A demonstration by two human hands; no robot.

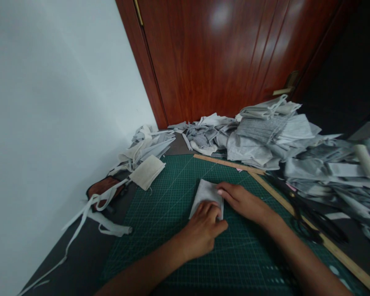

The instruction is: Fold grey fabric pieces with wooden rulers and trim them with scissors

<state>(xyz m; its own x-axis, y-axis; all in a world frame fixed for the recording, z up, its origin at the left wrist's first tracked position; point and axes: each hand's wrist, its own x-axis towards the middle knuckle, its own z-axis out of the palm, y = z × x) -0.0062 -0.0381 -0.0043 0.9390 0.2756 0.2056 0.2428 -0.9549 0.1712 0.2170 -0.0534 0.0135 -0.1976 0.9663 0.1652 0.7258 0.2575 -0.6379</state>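
Observation:
A folded piece of light grey cloth [206,190] lies on the green cutting mat [169,185], in front of me. My left hand [203,230] rests on its lower part, the fingers curled down over the cloth and its bottom right corner. At the upper right edge, my right hand [242,201] pinches the cloth, its fingertips partly hidden. Off to the left, a cream folded cloth [148,172] lies over the mat's edge.
Heaps of grey and white cloth [255,139] line the back and right. Wooden rulers [225,162] and black scissors [306,226] lie on the right. A brown pouch [105,191] and white strips [86,209] are at left, by a white wall [64,102]. A wooden door [209,61] stands behind.

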